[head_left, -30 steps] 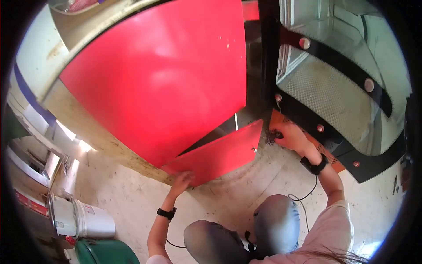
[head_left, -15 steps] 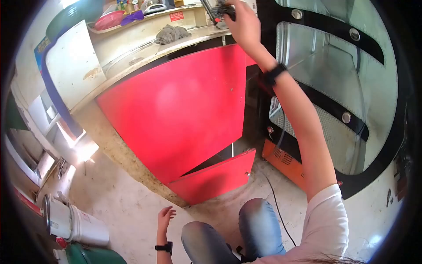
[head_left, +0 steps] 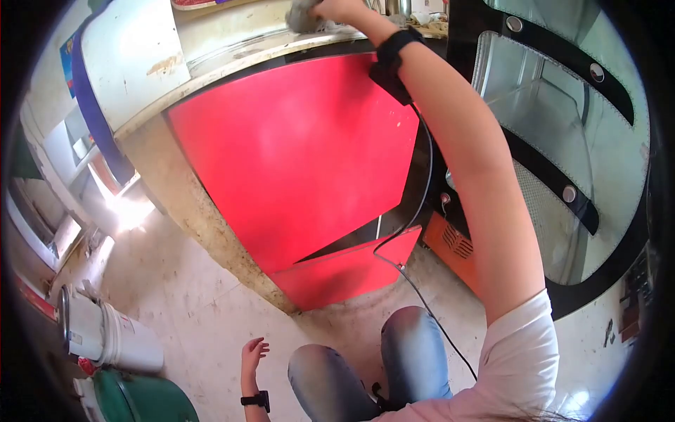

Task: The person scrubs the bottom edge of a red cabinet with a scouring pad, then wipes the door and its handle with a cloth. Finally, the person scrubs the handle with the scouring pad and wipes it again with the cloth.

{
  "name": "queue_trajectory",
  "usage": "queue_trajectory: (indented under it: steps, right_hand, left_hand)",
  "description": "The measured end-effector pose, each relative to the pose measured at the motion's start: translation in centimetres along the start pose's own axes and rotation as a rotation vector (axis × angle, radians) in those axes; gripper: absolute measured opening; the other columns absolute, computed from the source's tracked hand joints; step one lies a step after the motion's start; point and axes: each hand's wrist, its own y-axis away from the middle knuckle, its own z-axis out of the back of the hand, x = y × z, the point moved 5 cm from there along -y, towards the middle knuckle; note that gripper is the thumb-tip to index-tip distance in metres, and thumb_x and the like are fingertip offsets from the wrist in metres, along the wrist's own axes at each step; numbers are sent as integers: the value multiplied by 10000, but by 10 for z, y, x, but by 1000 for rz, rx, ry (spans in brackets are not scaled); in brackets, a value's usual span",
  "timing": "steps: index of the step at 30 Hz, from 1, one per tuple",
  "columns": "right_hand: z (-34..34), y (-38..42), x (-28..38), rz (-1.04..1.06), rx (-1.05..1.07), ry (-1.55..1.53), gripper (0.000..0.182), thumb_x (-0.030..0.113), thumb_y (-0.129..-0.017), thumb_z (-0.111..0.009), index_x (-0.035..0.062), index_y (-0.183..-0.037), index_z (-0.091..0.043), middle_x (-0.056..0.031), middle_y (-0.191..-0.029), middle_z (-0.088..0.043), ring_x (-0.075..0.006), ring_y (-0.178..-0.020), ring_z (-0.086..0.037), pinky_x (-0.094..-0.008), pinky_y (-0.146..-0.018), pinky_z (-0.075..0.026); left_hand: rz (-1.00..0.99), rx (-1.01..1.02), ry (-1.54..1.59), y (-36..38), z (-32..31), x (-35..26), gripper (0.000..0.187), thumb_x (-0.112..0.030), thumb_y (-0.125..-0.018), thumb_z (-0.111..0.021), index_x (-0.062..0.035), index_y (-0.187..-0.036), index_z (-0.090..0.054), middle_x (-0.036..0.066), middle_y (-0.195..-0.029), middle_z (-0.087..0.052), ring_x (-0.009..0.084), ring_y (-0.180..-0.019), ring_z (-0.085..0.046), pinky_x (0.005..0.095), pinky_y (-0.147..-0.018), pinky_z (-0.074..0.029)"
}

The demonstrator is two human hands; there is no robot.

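Note:
My right hand [head_left: 340,9] reaches to the back of the counter at the top edge of the view. Its fingers are closed on a crumpled grey rag [head_left: 304,17], partly cut off by the frame. Below the counter is a red cabinet panel [head_left: 302,155], and under it a lower red door [head_left: 351,271] stands ajar with a dark gap above it. My left hand [head_left: 253,353] hangs low beside my knee, fingers loosely apart, holding nothing.
A black-framed glass cabinet [head_left: 541,105] with an orange base [head_left: 453,246] stands at the right. A black cable [head_left: 422,299] runs across the floor past my knee. White buckets [head_left: 130,340] and a green container [head_left: 144,397] stand at lower left.
My right hand has moved left along the counter from a dark wiry thing to the grey rag, now gripped. My view has tilted down slightly. My left hand stays low and open.

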Motion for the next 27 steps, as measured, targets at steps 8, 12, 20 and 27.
queue_trajectory:
  steps: [8, 12, 20, 27]
  right_hand:
    - [157, 119, -17, -326, -443, -309, 441, 241, -739, -646, 58, -1125, -534, -100, -1002, -608, -206, -886, -598, -306, -774, -470]
    - [212, 233, 7, -532, -370, -511, 469, 255, -771, -634, 48, -1171, -501, -103, -1058, -589, -205, -922, -586, -299, -802, -457]
    - [106, 493, 86, -863, 336, -836, 341, 68, -779, -638, 35, -1092, -508, -50, -1097, -533, -133, -1023, -499, -273, -897, -379]
    - [9, 644, 148, -1454, 475, -1311, 455, 30, -762, -651, 46, -1162, -437, -87, -1132, -531, -132, -1024, -510, -279, -841, -425]
  left_hand:
    - [-143, 318, -135, -13, -36, -47, 295, -136, -863, -500, -33, -1136, -543, 51, -912, -634, 105, -774, -574, 240, -663, -455]
    - [-375, 502, -269, -44, -72, -74, 272, -135, -860, -541, -19, -1105, -554, 21, -892, -610, 114, -825, -559, 253, -747, -454]
    - [-585, 905, -213, -37, -264, -125, 561, -190, -836, -594, -25, -1307, -337, 104, -1293, -423, 185, -1165, -420, 316, -943, -353]
    - [-429, 887, -174, -52, -318, -73, 520, -83, -771, -614, 11, -1238, -404, 100, -1199, -488, 197, -1153, -435, 318, -958, -346]
